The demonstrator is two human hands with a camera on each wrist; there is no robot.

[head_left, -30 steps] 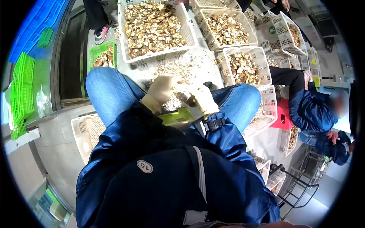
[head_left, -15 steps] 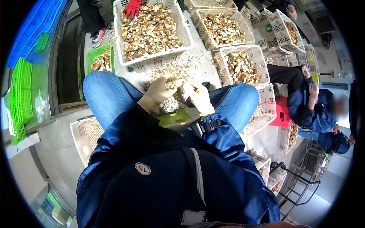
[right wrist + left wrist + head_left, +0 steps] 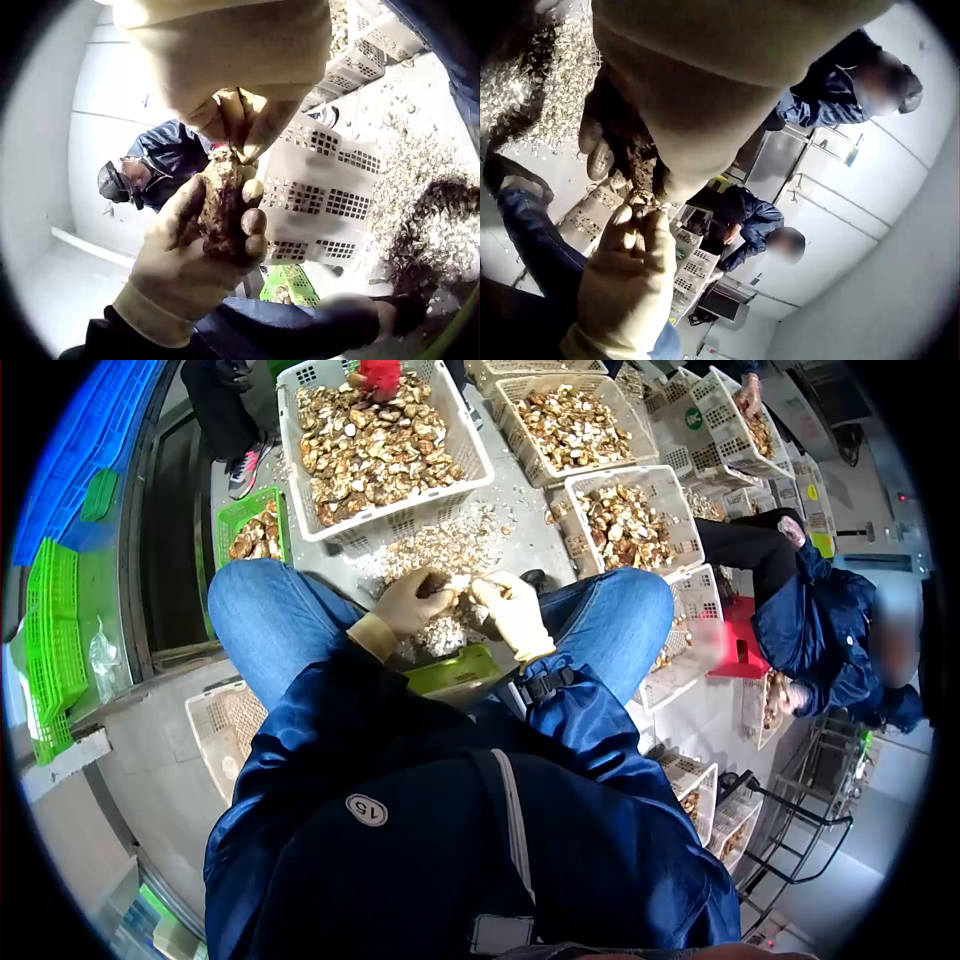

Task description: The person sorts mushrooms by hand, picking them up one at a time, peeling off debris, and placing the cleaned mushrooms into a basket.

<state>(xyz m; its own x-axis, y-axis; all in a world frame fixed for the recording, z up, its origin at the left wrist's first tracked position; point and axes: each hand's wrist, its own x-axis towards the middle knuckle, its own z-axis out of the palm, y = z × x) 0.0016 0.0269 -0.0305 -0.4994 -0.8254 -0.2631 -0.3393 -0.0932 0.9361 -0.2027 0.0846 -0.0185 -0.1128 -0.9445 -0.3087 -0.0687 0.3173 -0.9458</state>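
My left hand [image 3: 408, 603], in a cream glove, grips a brown, rough, elongated mushroom [image 3: 221, 202] with its fingers wrapped around the body. Dark dirt covers much of its surface. My right hand [image 3: 515, 615], gloved the same way, pinches at the mushroom's end with thumb and fingertips, best seen in the right wrist view. In the left wrist view the right hand's fingertips [image 3: 626, 225] meet a pale bit at that end. Both hands are held between the knees, above a heap of whitish scraps [image 3: 440, 555] on the floor.
A large white crate [image 3: 390, 510] of mushrooms stands ahead, with another person's red glove [image 3: 380, 378] in it. More filled crates [image 3: 685, 568] line the right side. A small green basket [image 3: 283, 525] is at left, a green container [image 3: 455, 670] below my hands. Other people sit at right.
My hands have come closer together at the mushroom after being slightly apart. The red glove appeared in the large crate and moved rightward within it. The head view has shifted slightly.
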